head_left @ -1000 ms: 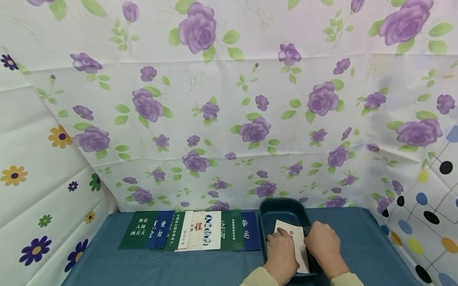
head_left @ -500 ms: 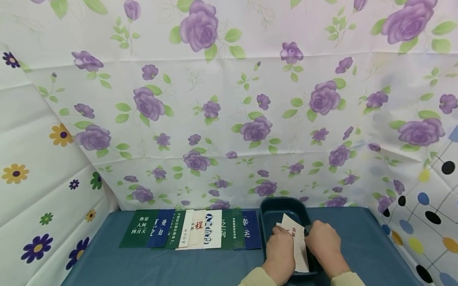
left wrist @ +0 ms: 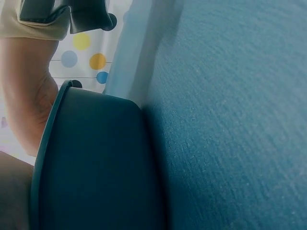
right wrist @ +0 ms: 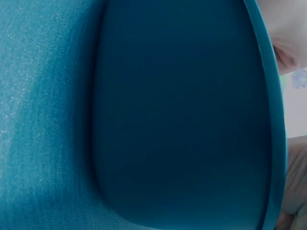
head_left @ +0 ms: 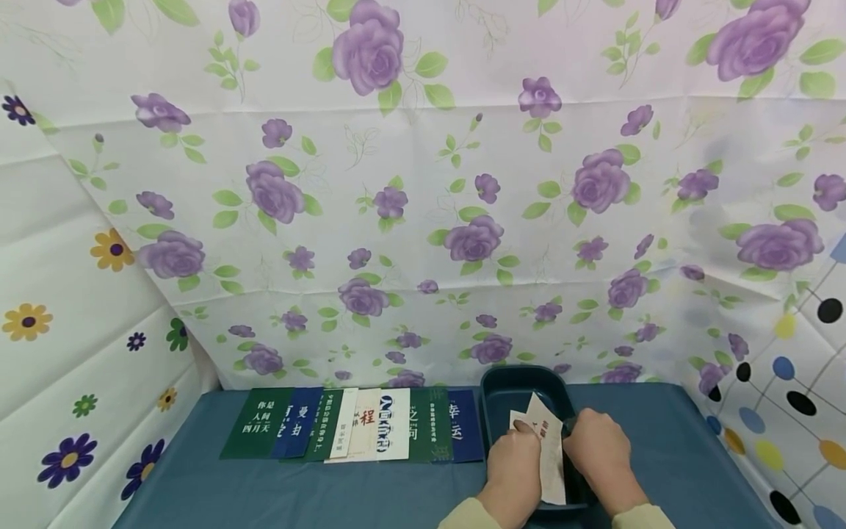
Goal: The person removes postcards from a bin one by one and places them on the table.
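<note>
Inside the dark teal tray (head_left: 525, 373), a cream paper card (head_left: 553, 470) with red print stands at a slant. My left hand (head_left: 515, 463) pinches its left side. Another pale corner (head_left: 515, 416) shows beside the thumb; whether it is a second card or part of the same one, I cannot tell. My right hand (head_left: 600, 448) is curled at the tray's right rim, with a small dark piece (head_left: 568, 425) at its fingertips whose kind is unclear. Both wrist views show mostly the tray's outer wall (left wrist: 100, 158), and the fingertips are hidden there.
Left of the tray, a row of overlapping printed cards (head_left: 390, 426) lies along the back of the blue-grey cloth (head_left: 330, 492), in green, blue and white. A rose-patterned sheet (head_left: 423, 184) hangs right behind. Patterned sheets also close off both sides.
The cream card has turned, its top end swinging to the right, and a pale corner has come into view at its left. My left fingers have gone from lying over it to pinching it.
</note>
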The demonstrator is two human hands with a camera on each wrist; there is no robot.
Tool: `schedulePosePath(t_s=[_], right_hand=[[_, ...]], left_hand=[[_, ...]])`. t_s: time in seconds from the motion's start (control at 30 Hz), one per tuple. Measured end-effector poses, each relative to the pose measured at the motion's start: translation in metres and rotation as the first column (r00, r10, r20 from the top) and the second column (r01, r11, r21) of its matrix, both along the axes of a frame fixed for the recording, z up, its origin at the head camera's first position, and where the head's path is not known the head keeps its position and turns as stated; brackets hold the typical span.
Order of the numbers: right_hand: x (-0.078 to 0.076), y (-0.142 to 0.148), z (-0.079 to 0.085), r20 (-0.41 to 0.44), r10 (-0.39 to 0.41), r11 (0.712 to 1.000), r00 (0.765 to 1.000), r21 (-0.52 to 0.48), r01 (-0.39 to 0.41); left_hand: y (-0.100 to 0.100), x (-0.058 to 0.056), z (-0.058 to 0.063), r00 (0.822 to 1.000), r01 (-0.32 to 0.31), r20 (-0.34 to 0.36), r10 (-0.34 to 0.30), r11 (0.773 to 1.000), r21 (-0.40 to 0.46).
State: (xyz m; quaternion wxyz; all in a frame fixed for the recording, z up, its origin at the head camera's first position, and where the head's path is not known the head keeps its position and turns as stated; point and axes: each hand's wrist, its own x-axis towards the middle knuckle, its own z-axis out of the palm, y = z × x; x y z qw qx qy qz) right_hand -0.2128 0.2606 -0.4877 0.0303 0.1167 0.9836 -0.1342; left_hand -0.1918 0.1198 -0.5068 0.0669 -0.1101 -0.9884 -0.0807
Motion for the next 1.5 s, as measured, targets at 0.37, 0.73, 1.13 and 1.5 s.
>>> schedulePosePath(t_s=[0.37, 0.73, 1.13, 1.5], right_hand=[[0.0, 0.0, -0.002, 0.017, -0.009, 1.0, 1.0, -0.004, 0.01], [0.001, 0.001, -0.001, 0.026, -0.006, 1.0, 1.0, -0.023, 0.007], [0.004, 0.006, 0.002, 0.052, 0.021, 0.992, 0.998, -0.124, -0.014], [0.004, 0.007, 0.005, 0.089, 0.023, 0.985, 0.996, -0.17, -0.007]], left_hand=[[-0.013, 0.006, 0.003, 0.991, 0.117, -0.069, -0.112, 0.991, 0.07], [-0.027, 0.013, 0.004, 0.976, 0.214, -0.09, -0.199, 0.954, 0.208], [-0.033, 0.012, -0.005, 0.966, 0.242, -0.161, -0.204, 0.931, 0.274], [-0.035, 0.012, -0.006, 0.966, 0.233, -0.186, -0.178, 0.912, 0.338]])
